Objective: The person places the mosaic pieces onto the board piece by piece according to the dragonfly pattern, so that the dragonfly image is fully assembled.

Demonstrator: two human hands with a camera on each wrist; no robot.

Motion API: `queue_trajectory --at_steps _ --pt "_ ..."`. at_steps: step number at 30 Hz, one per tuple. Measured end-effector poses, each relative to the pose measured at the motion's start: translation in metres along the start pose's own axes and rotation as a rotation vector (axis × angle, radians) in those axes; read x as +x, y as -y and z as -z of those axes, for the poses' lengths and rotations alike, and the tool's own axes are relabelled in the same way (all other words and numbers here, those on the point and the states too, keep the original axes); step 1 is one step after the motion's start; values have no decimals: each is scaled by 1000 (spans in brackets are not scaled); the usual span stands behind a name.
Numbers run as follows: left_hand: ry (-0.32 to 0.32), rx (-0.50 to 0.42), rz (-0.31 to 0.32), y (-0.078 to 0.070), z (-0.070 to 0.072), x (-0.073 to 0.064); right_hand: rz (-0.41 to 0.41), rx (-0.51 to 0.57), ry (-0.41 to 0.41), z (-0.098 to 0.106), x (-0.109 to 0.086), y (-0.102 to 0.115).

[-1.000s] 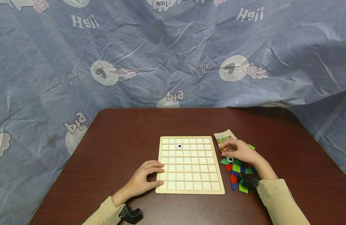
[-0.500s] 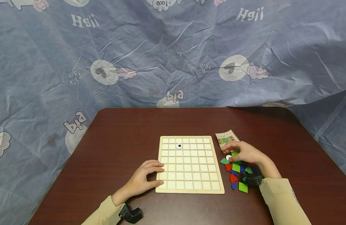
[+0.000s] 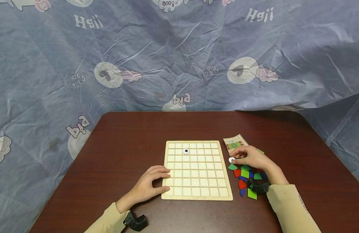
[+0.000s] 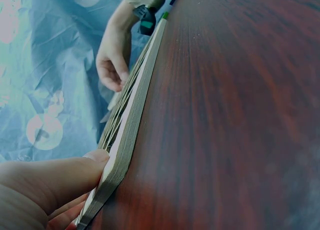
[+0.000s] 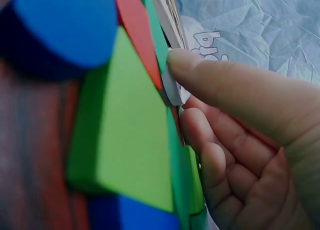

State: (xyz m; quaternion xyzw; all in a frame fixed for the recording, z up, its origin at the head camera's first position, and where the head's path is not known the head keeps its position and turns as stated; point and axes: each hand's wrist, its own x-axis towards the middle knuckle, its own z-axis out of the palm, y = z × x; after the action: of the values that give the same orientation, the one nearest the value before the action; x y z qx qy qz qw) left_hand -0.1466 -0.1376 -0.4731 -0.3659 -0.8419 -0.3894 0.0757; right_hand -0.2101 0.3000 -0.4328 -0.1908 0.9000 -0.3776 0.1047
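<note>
A pale wooden board with a square grid point(image 3: 198, 170) lies on the table, one round white eye piece with a black dot point(image 3: 186, 151) in its upper part. My left hand point(image 3: 145, 186) rests at the board's left edge, fingertips and thumb touching the rim, fingers loosely spread. To the right of the board, my right hand point(image 3: 250, 157) pinches a second white eye piece point(image 3: 231, 160). In the right wrist view the thumb lies against this white piece point(image 5: 172, 87), fingers curled close by. A small picture card point(image 3: 235, 142) lies partly behind the right hand.
Several coloured pieces lie under and before the right wrist, among them a light green square point(image 3: 252, 194), a red piece point(image 3: 242, 184) and a green piece point(image 3: 233, 166). A printed blue cloth point(image 3: 179, 64) hangs behind the dark wooden table point(image 3: 133, 136).
My right hand has come down to the pieces and taken the white eye piece, drawing it left and slightly away towards the board. The card shifted slightly right. My left hand stays put.
</note>
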Motion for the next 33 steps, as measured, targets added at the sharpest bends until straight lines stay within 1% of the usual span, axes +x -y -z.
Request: queue_trajectory --at_steps 5,8,13,16,19,21,23,29,33 --pt "4 -6 10 -1 0 0 5 -14 -1 -1 1 1" --pt "11 -10 18 -1 0 0 8 -41 0 -2 2 1" --pt "12 -8 19 -2 1 0 17 -62 12 -3 1 4" --pt "9 -6 12 -1 0 1 51 -57 25 -1 0 7" --pt "8 -4 9 -1 0 0 88 -70 41 -1 -1 8" --pt "8 -4 9 -1 0 0 99 -83 43 0 -1 8" --pt "9 -6 10 -1 0 0 94 -90 48 0 0 9" --pt "13 -11 13 -2 1 0 31 -83 31 -5 4 12" --pt "13 -11 13 -2 1 0 32 -89 -1 -12 9 16"
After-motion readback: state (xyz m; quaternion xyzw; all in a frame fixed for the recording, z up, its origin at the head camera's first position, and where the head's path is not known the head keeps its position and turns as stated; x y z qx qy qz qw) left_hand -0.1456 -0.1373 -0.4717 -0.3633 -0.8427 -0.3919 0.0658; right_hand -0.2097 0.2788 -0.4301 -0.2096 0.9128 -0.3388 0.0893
